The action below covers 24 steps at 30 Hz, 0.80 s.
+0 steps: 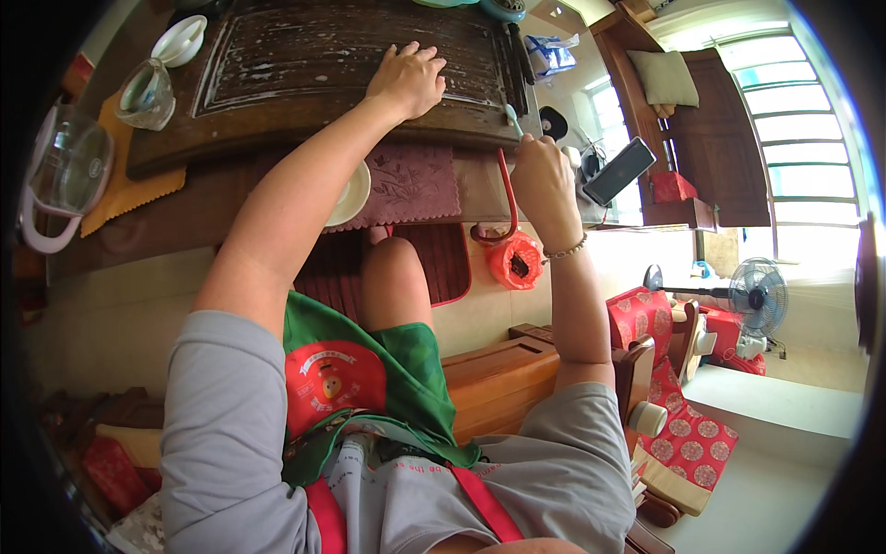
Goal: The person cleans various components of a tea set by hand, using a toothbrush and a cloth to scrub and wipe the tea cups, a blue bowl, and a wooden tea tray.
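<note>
The dark wooden tea tray (pixel 277 124) lies before me, its sunken slatted surface streaked with whitish marks. My left hand (pixel 410 79) rests palm down on the tray's near part, its fingers spread. In my right hand (pixel 543 166), near the tray's right end, is the handle of a small pale blue brush, possibly a toothbrush (pixel 512 116), whose head is at the tray's right edge. A red tube (pixel 509 197) hangs down beside my right hand. A white bowl (pixel 354 197) stands partly behind my left forearm on a purple cloth (pixel 412 181).
At the left are a glass pitcher (pixel 147 100), a white dish (pixel 181 43) and a clear kettle (pixel 79 163). At the right, a smartphone (pixel 619 171) stands tilted near a blue-white tissue pack (pixel 552 55). A red-bagged bin (pixel 516 262) is below the table edge.
</note>
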Available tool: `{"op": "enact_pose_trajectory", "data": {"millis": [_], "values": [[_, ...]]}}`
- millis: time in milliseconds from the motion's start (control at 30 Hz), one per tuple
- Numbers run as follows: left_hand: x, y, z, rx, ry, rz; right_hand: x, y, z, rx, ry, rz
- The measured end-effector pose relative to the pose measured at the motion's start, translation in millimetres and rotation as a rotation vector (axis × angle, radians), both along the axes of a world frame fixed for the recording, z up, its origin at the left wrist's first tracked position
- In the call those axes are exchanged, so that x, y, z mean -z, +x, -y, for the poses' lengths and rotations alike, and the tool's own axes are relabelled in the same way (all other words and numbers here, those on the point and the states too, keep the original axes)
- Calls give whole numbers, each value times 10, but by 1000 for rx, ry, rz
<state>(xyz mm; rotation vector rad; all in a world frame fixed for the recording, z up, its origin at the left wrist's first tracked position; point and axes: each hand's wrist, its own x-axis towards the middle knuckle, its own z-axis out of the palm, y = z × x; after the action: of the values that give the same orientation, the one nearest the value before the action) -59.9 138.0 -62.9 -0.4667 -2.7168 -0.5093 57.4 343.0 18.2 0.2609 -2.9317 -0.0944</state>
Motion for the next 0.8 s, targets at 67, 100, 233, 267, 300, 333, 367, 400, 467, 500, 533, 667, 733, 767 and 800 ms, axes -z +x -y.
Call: {"op": "enact_pose_trajectory", "data": {"millis": [67, 100, 233, 267, 300, 333, 367, 400, 467, 500, 533, 667, 733, 767, 800], "values": [[-11, 3, 2, 4, -1, -10, -94, -80, -79, -1, -18, 19], [-9, 0, 1, 4, 3, -8, -130, -106, -106, -3, -27, 28], [29, -25, 14, 0, 4, -20, -184, -26, 81, -95, -57, 49], [48, -34, 24, -3, 0, -28, -199, -49, 100, -143, -150, 5], [36, -28, 19, 1, 2, -21, -229, -69, 99, -89, -134, 37], [25, -18, 7, 4, 5, -15, -266, -87, 84, -35, -118, 69], [11, -12, -2, 7, 7, -8, -286, -96, 71, 18, -101, 101], [18, -15, 0, 7, 10, -9, -261, -84, 94, 13, -121, 118], [33, -19, -1, 7, 15, -10, -225, -28, 207, -82, -161, 100], [23, -15, -3, 8, 15, -2, -223, 12, 272, -125, -185, 91], [11, -14, -11, 10, 15, 7, -218, 2, 262, -145, -176, 67], [51, -123, 82, 21, 115, -44, -218, -63, 217, -39, -216, 130], [20, -148, 127, 119, 227, -50, -45, 9, 316, -143, -308, 70], [-1, -154, 160, 166, 279, -52, -32, 64, 417, -178, -349, 67], [-52, -122, 154, 201, 277, -89, -48, 87, 452, -180, -382, 52]]}}
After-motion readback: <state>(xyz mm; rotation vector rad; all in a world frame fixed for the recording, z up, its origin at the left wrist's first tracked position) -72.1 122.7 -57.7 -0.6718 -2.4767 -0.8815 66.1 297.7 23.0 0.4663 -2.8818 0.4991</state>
